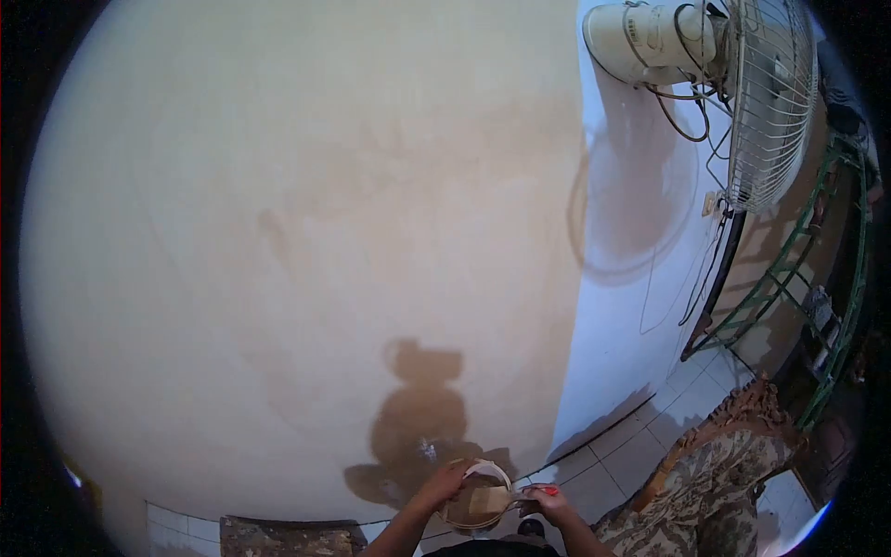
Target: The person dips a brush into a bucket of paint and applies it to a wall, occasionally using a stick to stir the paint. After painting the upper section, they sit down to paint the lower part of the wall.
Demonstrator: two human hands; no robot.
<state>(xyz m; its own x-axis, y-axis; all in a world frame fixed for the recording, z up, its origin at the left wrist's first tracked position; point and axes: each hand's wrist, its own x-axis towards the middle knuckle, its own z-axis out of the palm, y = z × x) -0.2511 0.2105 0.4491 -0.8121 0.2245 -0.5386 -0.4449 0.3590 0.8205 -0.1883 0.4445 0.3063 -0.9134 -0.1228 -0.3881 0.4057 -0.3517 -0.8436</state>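
Observation:
At the bottom centre, my left hand (451, 480) grips the rim of a round bucket (461, 516). My right hand (548, 502), just right of the bucket, is closed around a tool with a red handle (551, 490). A pale, flat, block-like piece (488, 500) lies over the bucket's opening; whether it belongs to the tool is hard to tell. In front stands a large cream wall (371, 232) with darker, damp-looking patches, and my shadow falls on its lower part.
A caged wall fan (770, 102) with hanging cables is at the upper right. A green ladder (789, 269) stands at the far right, a person partly visible at its top. Below are a carved chair (715, 473), a patterned seat (288, 538) and tiled floor (603, 464).

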